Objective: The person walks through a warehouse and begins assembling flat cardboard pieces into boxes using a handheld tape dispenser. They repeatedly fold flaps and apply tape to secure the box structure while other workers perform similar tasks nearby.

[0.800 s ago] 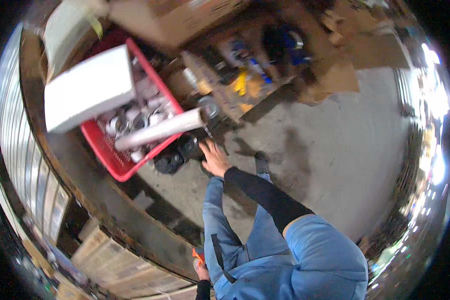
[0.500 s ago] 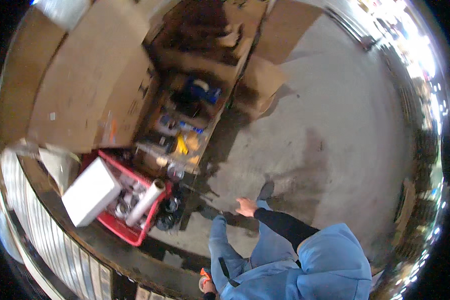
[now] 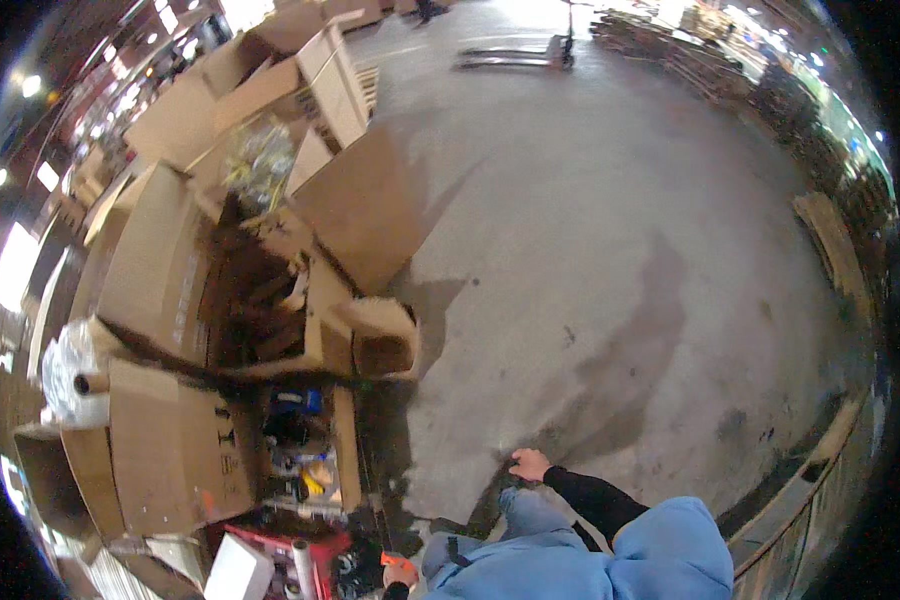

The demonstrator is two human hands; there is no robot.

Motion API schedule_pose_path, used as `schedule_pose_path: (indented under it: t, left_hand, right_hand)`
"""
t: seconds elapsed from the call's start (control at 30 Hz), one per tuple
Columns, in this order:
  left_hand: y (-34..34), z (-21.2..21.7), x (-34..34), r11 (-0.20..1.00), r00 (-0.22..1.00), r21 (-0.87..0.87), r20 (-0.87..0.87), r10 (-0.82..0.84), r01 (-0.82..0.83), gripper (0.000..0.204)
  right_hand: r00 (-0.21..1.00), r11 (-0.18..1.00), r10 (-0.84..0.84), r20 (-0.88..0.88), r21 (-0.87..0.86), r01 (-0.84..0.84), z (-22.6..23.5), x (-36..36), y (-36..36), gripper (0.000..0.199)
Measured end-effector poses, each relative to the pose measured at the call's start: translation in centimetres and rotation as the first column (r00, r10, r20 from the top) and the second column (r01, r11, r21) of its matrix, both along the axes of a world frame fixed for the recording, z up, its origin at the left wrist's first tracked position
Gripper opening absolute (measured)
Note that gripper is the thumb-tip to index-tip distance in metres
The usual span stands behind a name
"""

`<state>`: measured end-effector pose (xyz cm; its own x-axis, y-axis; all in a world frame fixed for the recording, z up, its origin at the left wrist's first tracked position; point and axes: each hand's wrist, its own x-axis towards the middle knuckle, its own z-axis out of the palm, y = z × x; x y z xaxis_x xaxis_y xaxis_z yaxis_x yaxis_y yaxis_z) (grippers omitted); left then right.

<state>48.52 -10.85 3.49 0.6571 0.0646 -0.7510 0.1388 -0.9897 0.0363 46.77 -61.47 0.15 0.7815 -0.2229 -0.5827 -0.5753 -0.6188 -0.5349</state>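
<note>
Low at the bottom edge, my left hand [image 3: 400,575] is closed around an orange tape dispenser [image 3: 394,559], mostly covered by the hand and cut off by the frame. My right hand [image 3: 530,465], below a black sleeve, hangs in front of my body over the grey floor [image 3: 570,330]. Its fingers are loosely apart and nothing shows in them. Left of my left hand stands a red crate [image 3: 328,550] with a white box [image 3: 238,570] and a white roll [image 3: 302,568] in it.
Large cardboard boxes [image 3: 165,450] line the left side, with small tools and a yellow item [image 3: 315,478] on a shelf beside them. An open carton [image 3: 385,340] juts toward the floor. A pallet jack [image 3: 515,57] stands far ahead; wooden boards [image 3: 835,250] lie at right.
The view has swung up and the boxes and crate have shifted down and left in it. My right hand has moved right and lower in the picture. My left hand still grips the tape dispenser.
</note>
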Motion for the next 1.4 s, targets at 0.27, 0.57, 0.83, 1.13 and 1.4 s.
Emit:
schedule_pose_path:
  t: [0.27,0.57,0.83,1.13,1.4]
  left_hand:
    - [-18.8,-0.3,23.3,0.911,0.881,-0.14,0.346,-0.322,0.388,0.059]
    - [-42.1,-5.1,34.9,0.855,0.897,-0.292,0.252,-0.364,0.429,0.045]
    - [-50.2,-5.9,49.7,0.822,0.836,-0.178,0.008,-0.548,0.54,0.039]
    - [-67.3,-3.6,69.3,0.886,0.93,-0.287,0.167,-0.328,0.364,0.052]
    - [-80.4,-2.2,77.5,0.967,0.978,-0.147,0.009,-0.209,0.208,0.064]
  right_hand:
    - [0.754,0.739,-0.654,-0.066,0.158,0.655,8.6,-0.3,-17.0,0.053]
    - [0.905,0.91,-0.409,-0.114,-0.131,0.394,-7.4,-9.8,-23.7,0.064]
    - [0.438,0.318,-0.82,-0.368,0.342,0.884,1.3,7.7,-33.9,0.056]
    - [0.716,0.698,-0.694,0.077,0.314,0.643,5.6,39.5,-63.9,0.062]
    - [0.699,0.988,-0.106,0.707,0.152,-0.004,30.2,79.1,-80.4,0.049]
